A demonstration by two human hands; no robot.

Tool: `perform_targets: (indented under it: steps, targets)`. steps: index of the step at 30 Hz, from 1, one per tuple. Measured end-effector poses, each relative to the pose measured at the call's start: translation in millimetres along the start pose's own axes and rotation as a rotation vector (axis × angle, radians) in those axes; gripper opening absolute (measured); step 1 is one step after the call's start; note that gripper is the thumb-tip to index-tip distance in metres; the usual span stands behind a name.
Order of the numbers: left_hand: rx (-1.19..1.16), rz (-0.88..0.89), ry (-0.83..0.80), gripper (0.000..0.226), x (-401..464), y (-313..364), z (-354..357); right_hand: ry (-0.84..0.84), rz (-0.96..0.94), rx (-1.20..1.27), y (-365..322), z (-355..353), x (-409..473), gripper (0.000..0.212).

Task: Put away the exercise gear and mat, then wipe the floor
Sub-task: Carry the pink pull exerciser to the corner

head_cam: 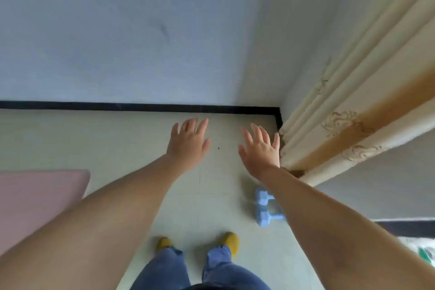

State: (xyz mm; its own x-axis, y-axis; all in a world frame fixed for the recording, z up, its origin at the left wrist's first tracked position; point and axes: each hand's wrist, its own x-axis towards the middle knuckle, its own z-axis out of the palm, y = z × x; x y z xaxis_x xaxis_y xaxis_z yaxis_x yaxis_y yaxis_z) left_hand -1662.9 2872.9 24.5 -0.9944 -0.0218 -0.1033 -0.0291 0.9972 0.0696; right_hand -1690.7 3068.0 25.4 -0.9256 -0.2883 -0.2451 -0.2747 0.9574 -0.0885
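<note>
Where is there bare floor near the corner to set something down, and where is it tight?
Bare floor runs along the black baseboard, left of the left hand, above the pink mat. Another free patch lies between the mat and the blue dumbbells. It is tight on the right, where the dumbbells sit below the right hand, next to the curtain.

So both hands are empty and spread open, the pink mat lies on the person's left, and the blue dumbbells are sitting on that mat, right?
Not quite. The head view shows the blue dumbbells on the bare floor under the right forearm, near the curtain, well apart from the pink mat. The rest holds: the left hand and right hand are empty with fingers spread, and the mat lies on the person's left.
</note>
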Motion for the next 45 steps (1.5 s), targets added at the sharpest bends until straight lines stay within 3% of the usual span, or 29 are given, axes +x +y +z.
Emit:
perform_targets:
  steps: [7, 14, 20, 26, 35, 39, 45]
  targets:
    - [-0.044, -0.535, 0.053, 0.058, -152, -169, -24, 0.024, -0.511, -0.119, -218, -9, -5, 0.055]
    - [-0.001, -0.867, 0.046, 0.056, -372, -319, -14, -0.036, -0.871, -0.132, -458, 53, -120, 0.055]
    - [-0.021, -1.144, 0.031, 0.058, -525, -400, -8, -0.088, -1.196, -0.180, -602, 84, -216, 0.054]
    - [-0.109, -1.355, 0.061, 0.059, -595, -460, -3, -0.093, -1.346, -0.273, -707, 95, -239, 0.054]
    - [-0.084, -1.523, 0.086, 0.059, -658, -567, -11, -0.056, -1.509, -0.352, -877, 116, -239, 0.055]
    - [-0.176, -1.727, 0.144, 0.058, -713, -605, -8, -0.087, -1.635, -0.385, -955, 133, -273, 0.055]
    - [-0.189, -1.875, 0.126, 0.058, -833, -681, 10, -0.113, -1.793, -0.375, -1082, 176, -358, 0.055]
